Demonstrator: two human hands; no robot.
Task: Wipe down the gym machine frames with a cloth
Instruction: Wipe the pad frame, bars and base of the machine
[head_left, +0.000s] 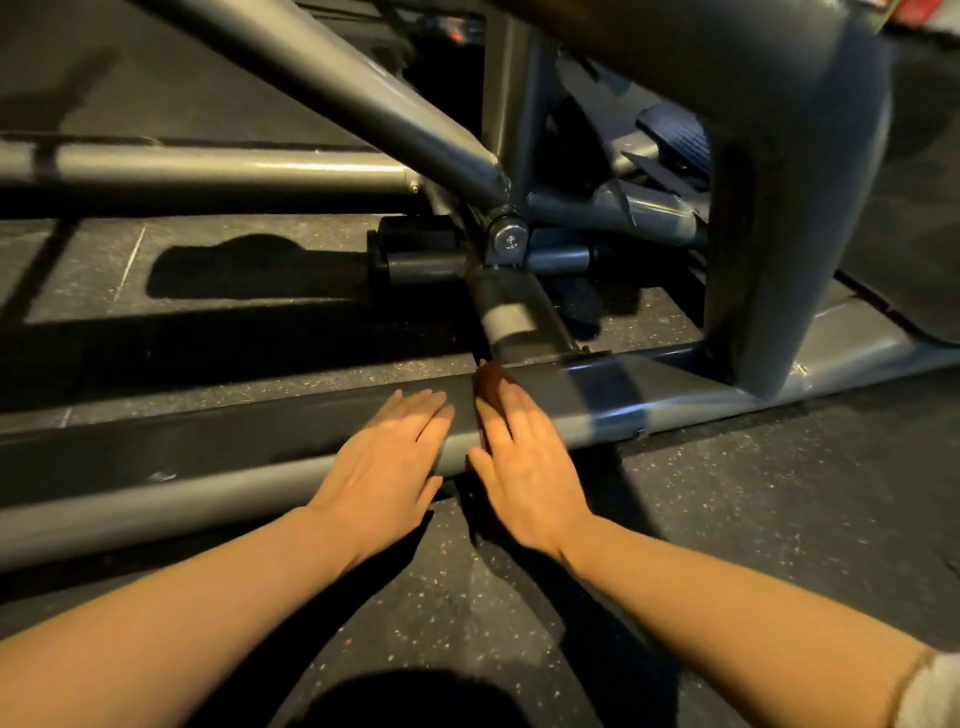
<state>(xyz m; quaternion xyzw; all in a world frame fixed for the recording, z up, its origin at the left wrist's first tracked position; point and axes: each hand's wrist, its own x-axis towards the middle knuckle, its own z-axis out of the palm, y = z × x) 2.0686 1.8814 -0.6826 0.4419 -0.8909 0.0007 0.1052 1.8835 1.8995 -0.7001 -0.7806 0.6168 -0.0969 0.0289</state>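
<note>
I see the long gray frame bar (234, 457) lying low on the floor, running left to right under both my hands. My right hand (524, 467) is flat on the dark red cloth (491, 382), fingers straight. My left hand (384, 467) presses flat just beside it, holding nothing.

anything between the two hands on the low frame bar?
Head view: only bare frame bar shows between left hand and right hand; a dark brown cloth peeks beyond the right fingertips.
</note>
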